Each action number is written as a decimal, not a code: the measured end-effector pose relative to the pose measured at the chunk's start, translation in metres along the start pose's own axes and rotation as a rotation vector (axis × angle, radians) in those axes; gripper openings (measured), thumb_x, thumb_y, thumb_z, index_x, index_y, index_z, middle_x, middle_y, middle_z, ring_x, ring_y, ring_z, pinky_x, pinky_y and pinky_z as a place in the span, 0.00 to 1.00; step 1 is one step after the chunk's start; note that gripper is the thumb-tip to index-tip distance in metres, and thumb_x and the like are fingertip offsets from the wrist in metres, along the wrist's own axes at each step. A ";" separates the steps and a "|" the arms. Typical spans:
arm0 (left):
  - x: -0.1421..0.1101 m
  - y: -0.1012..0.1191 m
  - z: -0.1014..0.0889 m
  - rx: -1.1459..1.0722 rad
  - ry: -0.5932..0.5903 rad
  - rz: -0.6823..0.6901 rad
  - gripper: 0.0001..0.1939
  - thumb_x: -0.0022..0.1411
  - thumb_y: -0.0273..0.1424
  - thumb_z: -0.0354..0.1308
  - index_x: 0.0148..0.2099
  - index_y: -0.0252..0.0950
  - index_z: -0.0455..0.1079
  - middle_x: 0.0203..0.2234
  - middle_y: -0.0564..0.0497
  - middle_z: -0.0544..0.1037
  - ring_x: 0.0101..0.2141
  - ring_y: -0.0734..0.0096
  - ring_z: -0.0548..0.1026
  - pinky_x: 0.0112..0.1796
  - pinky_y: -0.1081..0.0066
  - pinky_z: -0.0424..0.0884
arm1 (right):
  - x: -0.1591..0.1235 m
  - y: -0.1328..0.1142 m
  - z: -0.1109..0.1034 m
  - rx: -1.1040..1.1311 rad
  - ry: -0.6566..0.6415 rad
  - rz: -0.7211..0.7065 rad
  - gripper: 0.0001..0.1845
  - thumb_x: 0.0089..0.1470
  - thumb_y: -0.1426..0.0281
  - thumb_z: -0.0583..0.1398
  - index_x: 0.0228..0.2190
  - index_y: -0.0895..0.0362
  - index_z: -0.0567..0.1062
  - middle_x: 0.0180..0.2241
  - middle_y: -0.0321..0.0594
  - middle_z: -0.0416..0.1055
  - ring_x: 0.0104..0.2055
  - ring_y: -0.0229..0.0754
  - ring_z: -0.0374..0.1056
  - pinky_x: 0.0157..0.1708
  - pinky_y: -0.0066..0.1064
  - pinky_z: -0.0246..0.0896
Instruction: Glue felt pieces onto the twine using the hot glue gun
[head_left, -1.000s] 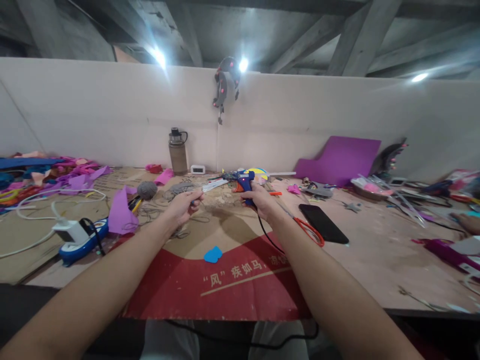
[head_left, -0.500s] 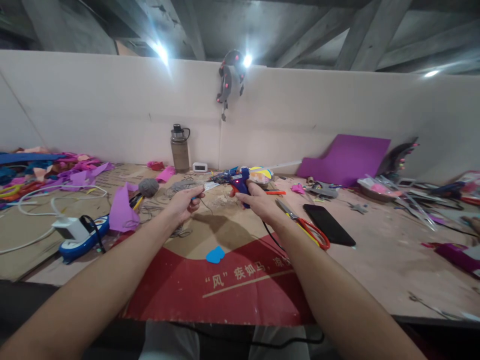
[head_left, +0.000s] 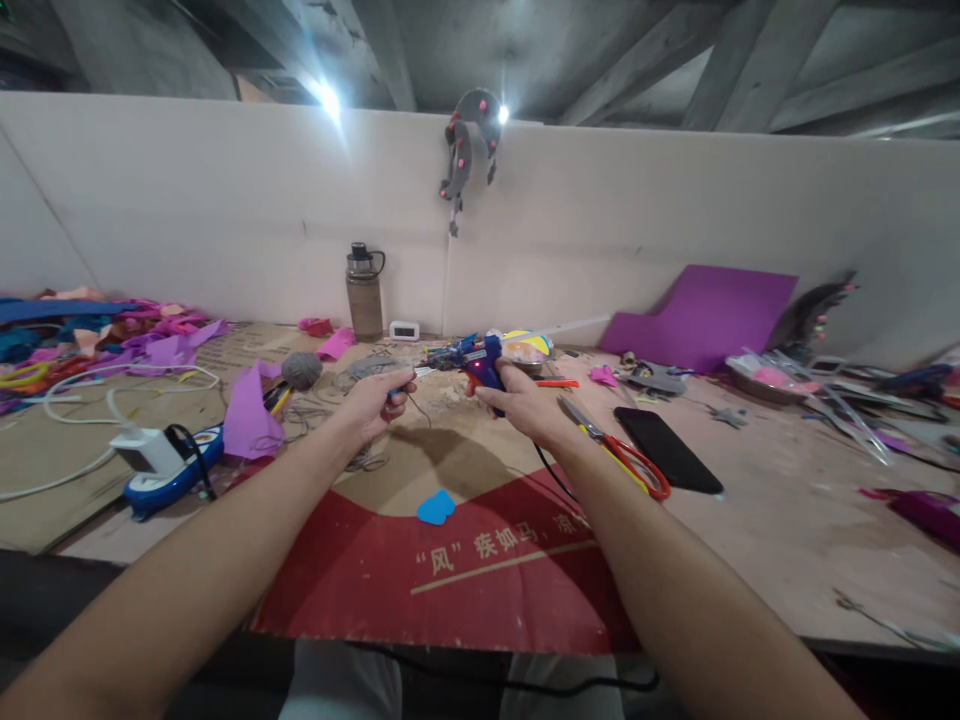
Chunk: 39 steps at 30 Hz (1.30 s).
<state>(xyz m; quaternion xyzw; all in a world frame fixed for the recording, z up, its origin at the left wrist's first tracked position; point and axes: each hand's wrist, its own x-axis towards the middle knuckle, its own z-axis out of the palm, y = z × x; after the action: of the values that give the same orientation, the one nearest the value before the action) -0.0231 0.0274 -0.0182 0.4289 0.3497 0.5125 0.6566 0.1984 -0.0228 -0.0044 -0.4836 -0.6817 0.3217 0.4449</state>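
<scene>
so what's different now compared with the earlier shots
The right hand has brought the glue gun slightly nearer the left hand, and the stick at the gun's back now slopes up more. Nothing was taken up or let go. The blue piece, phone and bottle stayed put; their small drift in the picture comes from the camera.

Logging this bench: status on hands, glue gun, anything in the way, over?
Right hand gripping glue gun. Left hand pinching small item, identity unclear. Scissors beside right forearm, not between hands.
</scene>
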 end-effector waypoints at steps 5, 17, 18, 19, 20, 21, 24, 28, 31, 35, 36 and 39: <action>-0.002 0.000 0.002 0.009 -0.014 -0.004 0.04 0.55 0.23 0.60 0.30 0.27 0.69 0.20 0.52 0.69 0.13 0.89 0.57 0.13 0.85 0.48 | 0.000 0.000 0.001 -0.003 -0.021 -0.005 0.12 0.48 0.66 0.57 0.36 0.55 0.65 0.29 0.33 0.62 0.26 0.35 0.57 0.23 0.27 0.55; 0.002 0.000 -0.002 0.012 -0.029 -0.004 0.05 0.52 0.25 0.63 0.28 0.29 0.69 0.20 0.53 0.69 0.13 0.89 0.56 0.13 0.85 0.48 | -0.002 -0.005 0.000 -0.005 0.006 0.017 0.11 0.47 0.65 0.58 0.34 0.55 0.64 0.27 0.32 0.61 0.26 0.35 0.57 0.23 0.27 0.54; 0.002 0.000 -0.002 0.011 -0.026 -0.005 0.06 0.52 0.25 0.63 0.28 0.29 0.69 0.20 0.53 0.69 0.14 0.89 0.56 0.13 0.85 0.48 | -0.002 -0.004 0.000 -0.008 0.004 0.019 0.12 0.47 0.65 0.58 0.35 0.55 0.64 0.27 0.32 0.61 0.26 0.35 0.57 0.24 0.27 0.54; 0.002 0.001 -0.002 0.011 -0.024 -0.005 0.06 0.52 0.25 0.63 0.28 0.29 0.69 0.20 0.52 0.69 0.14 0.89 0.56 0.13 0.85 0.48 | -0.001 -0.004 0.000 -0.011 0.005 0.020 0.12 0.47 0.64 0.58 0.35 0.55 0.64 0.27 0.31 0.60 0.26 0.35 0.57 0.24 0.27 0.54; 0.001 0.001 -0.002 0.012 -0.026 -0.004 0.06 0.52 0.25 0.64 0.28 0.29 0.69 0.20 0.52 0.69 0.14 0.89 0.56 0.13 0.85 0.48 | -0.001 -0.004 0.001 -0.013 0.006 0.020 0.12 0.47 0.64 0.58 0.35 0.55 0.64 0.27 0.31 0.60 0.25 0.35 0.57 0.24 0.27 0.54; 0.001 0.001 -0.002 0.014 -0.030 -0.003 0.06 0.52 0.25 0.64 0.28 0.29 0.69 0.20 0.52 0.69 0.14 0.89 0.56 0.13 0.85 0.48 | -0.001 -0.003 0.001 -0.013 0.009 0.018 0.12 0.47 0.64 0.58 0.35 0.55 0.64 0.26 0.31 0.60 0.25 0.35 0.57 0.24 0.27 0.54; 0.001 0.000 -0.003 0.019 -0.057 0.002 0.06 0.52 0.25 0.63 0.29 0.28 0.69 0.21 0.52 0.70 0.14 0.89 0.57 0.13 0.85 0.49 | -0.001 -0.002 0.001 -0.006 0.015 0.010 0.13 0.47 0.63 0.58 0.35 0.55 0.64 0.26 0.31 0.60 0.25 0.35 0.56 0.24 0.28 0.54; 0.002 -0.001 -0.003 0.014 -0.067 0.016 0.05 0.53 0.25 0.63 0.29 0.28 0.69 0.21 0.52 0.69 0.14 0.90 0.57 0.13 0.86 0.48 | 0.000 0.001 0.000 0.011 0.019 0.008 0.12 0.48 0.63 0.58 0.34 0.54 0.64 0.25 0.31 0.60 0.25 0.36 0.57 0.24 0.28 0.54; 0.002 0.000 -0.002 0.014 -0.053 0.022 0.06 0.51 0.24 0.63 0.28 0.28 0.69 0.20 0.52 0.70 0.14 0.89 0.58 0.13 0.86 0.48 | 0.000 0.001 0.000 0.005 0.028 0.015 0.11 0.48 0.63 0.58 0.34 0.54 0.64 0.24 0.31 0.60 0.25 0.36 0.57 0.25 0.28 0.54; 0.000 0.002 0.001 0.006 -0.032 0.018 0.05 0.52 0.23 0.62 0.27 0.28 0.69 0.19 0.53 0.69 0.13 0.89 0.57 0.13 0.85 0.48 | -0.001 -0.001 -0.001 0.006 0.017 0.017 0.10 0.49 0.64 0.58 0.32 0.54 0.63 0.24 0.31 0.60 0.25 0.36 0.57 0.24 0.29 0.54; -0.001 0.002 0.001 0.004 -0.030 0.016 0.04 0.52 0.23 0.62 0.27 0.28 0.69 0.19 0.53 0.69 0.13 0.89 0.57 0.13 0.85 0.48 | -0.001 -0.002 -0.001 0.005 0.014 0.018 0.10 0.49 0.64 0.58 0.32 0.54 0.63 0.24 0.31 0.60 0.25 0.36 0.57 0.24 0.29 0.54; 0.000 0.002 0.001 0.003 -0.039 0.005 0.03 0.53 0.22 0.61 0.28 0.28 0.70 0.19 0.52 0.69 0.13 0.89 0.58 0.13 0.86 0.49 | -0.001 -0.001 0.000 0.000 0.012 0.015 0.10 0.48 0.64 0.58 0.32 0.54 0.63 0.24 0.31 0.60 0.25 0.36 0.57 0.24 0.29 0.54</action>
<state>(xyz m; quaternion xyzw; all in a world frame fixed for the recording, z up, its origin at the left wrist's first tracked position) -0.0232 0.0273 -0.0158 0.4407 0.3367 0.5051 0.6612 0.1985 -0.0238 -0.0035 -0.4905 -0.6754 0.3222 0.4466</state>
